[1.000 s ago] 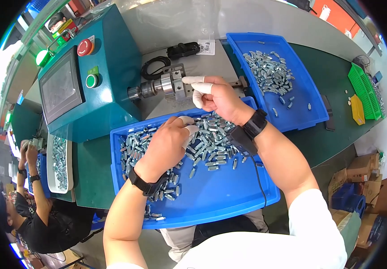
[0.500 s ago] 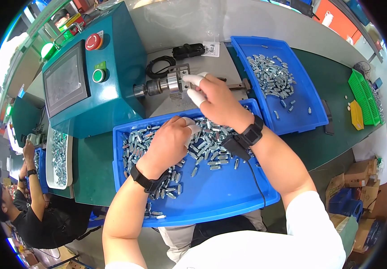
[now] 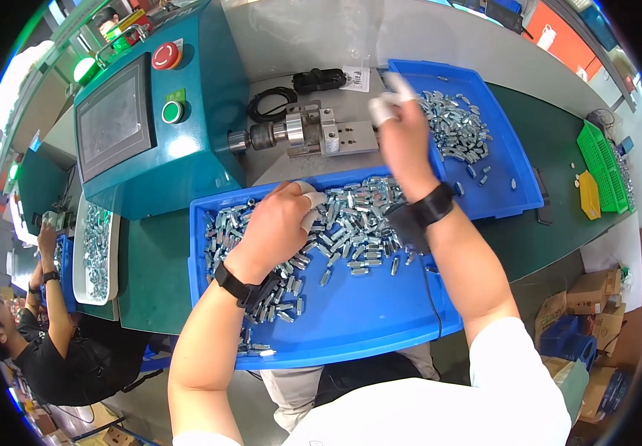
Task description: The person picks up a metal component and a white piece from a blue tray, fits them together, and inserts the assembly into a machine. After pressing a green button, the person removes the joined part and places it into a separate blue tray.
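Note:
My left hand (image 3: 280, 227) rests in the near blue tray (image 3: 350, 334), its fingers, capped with white cots, curled down into a pile of small metal parts (image 3: 350, 223). My right hand (image 3: 404, 137), also with white fingertip cots, is blurred over the left edge of the far blue tray (image 3: 518, 189), which holds more metal parts (image 3: 458, 126). Whether it carries a part is hidden by the blur. Between the trays, left of my right hand, sits a metal chuck fixture (image 3: 298, 134). Both wrists wear black bands.
A teal control box (image 3: 209, 149) with a screen, a red button (image 3: 166, 56) and a green button (image 3: 172, 111) stands at the back left. A black cable (image 3: 270, 104) lies behind the fixture. A green crate (image 3: 603, 156) sits far right. Another person (image 3: 60, 349) works at lower left beside a white tray (image 3: 98, 253).
My right hand has swung from the chuck fixture to the right, over the far blue tray. My left hand has stayed on the parts in the near tray.

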Demonstrator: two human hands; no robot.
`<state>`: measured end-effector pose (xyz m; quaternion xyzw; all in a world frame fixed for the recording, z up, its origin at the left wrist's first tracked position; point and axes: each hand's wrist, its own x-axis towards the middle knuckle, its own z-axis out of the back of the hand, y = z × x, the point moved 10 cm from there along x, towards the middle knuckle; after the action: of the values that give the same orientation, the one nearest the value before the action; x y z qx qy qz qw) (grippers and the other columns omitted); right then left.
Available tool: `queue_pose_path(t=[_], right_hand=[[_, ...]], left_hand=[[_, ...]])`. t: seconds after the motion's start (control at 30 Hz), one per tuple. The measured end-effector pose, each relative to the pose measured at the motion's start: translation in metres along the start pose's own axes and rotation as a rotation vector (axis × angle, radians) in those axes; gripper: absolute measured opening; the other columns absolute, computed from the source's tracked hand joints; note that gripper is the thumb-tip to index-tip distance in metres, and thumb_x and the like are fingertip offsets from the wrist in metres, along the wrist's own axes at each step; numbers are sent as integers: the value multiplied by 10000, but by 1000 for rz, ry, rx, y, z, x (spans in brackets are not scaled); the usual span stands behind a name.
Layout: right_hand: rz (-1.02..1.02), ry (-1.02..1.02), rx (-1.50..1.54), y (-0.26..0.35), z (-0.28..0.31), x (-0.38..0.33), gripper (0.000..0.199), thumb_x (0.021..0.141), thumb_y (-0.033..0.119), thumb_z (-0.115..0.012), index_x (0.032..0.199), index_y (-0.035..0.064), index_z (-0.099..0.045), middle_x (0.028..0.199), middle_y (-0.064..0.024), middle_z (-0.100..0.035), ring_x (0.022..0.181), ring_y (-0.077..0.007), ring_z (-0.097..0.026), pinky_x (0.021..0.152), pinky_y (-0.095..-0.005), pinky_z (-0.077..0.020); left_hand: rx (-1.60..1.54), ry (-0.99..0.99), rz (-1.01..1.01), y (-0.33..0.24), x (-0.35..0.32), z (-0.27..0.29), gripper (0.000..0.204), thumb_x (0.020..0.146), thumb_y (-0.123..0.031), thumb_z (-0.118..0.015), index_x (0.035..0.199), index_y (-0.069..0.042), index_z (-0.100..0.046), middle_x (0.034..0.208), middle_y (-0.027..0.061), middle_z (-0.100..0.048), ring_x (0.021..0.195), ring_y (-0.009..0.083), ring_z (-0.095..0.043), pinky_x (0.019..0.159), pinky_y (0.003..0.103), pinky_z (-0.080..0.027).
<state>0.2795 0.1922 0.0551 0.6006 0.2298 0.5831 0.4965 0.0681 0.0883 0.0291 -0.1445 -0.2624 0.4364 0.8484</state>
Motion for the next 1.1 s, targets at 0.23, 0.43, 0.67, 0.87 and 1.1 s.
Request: queue_pose_path(t=[0.23, 0.43, 0.67, 0.87, 1.1], right_hand=[[-117, -213, 54, -33, 32, 13, 619, 1006, 148, -662, 1578, 30, -456, 1415, -154, -610, 1069, -164, -640, 895, -321, -540], [112, 30, -56, 11, -12, -8, 630, 984, 81, -677, 1573, 29, -459, 1406, -146, -604, 1040, -176, -660, 862, -305, -553], [82, 109, 2, 10, -19, -12, 543, 971, 55, -690, 1499, 52, -564, 1284, -140, -650, 997, -181, -668, 827, -310, -553], [62, 198, -10, 15, -28, -19, 445, 975, 45, -678, 1418, 69, -651, 1149, -135, -677, 922, -184, -670, 785, -320, -548], [99, 244, -9, 15, -35, -20, 351, 966, 40, -682, 1316, 42, -720, 982, -137, -714, 781, -192, -672, 708, -327, -532]], left_hand=[[44, 83, -17, -2, -2, -5, 389, 783, 56, -713, 1154, -50, -760, 1165, 149, -680, 1155, 372, -644, 966, 449, -561], [116, 148, 77, -2, -1, -12, 429, 743, 73, -723, 1152, -53, -738, 1179, 163, -664, 1173, 383, -630, 969, 459, -558], [-93, 24, 181, -9, 9, 14, 391, 730, 110, -699, 1098, -22, -728, 1017, 181, -690, 1076, 396, -660, 875, 477, -569], [27, -290, -73, -22, 67, 64, 324, 701, 127, -669, 994, 9, -741, 906, 187, -686, 1004, 399, -659, 802, 487, -563], [249, -218, -241, -11, 114, 45, 272, 653, 122, -653, 892, 31, -748, 864, 184, -677, 947, 396, -640, 784, 486, -555]])
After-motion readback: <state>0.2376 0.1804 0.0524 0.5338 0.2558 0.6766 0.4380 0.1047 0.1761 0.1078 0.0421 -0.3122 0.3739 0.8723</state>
